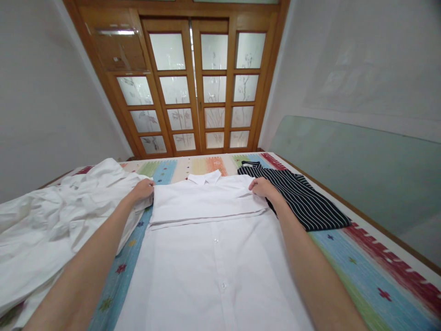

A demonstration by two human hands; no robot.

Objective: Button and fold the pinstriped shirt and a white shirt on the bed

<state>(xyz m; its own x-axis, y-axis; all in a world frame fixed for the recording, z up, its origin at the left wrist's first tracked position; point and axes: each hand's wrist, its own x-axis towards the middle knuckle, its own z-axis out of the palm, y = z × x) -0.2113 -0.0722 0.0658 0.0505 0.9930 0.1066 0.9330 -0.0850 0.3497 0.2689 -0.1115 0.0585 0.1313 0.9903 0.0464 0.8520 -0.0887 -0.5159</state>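
Note:
A white button-up shirt (193, 262) lies front side up before me, its collar (206, 177) at the far end and its buttons running down the middle. Its sleeves seem to be laid across the chest as a flat band. At the left shoulder edge, my left hand (143, 188) is closed with the fabric pinched in its fingers. My right hand (262, 187) pinches the shirt at the opposite shoulder. The lower part of the shirt runs out of the bottom of the view between my forearms.
Crumpled white clothing (65, 216) lies on the left. A folded black-and-white striped garment (303, 195) is on the right, close to my right hand. Beneath everything is a colourful patterned bed cover (361, 257). A pale green panel (358, 161) borders the right side; wooden glazed doors (198, 92) stand beyond.

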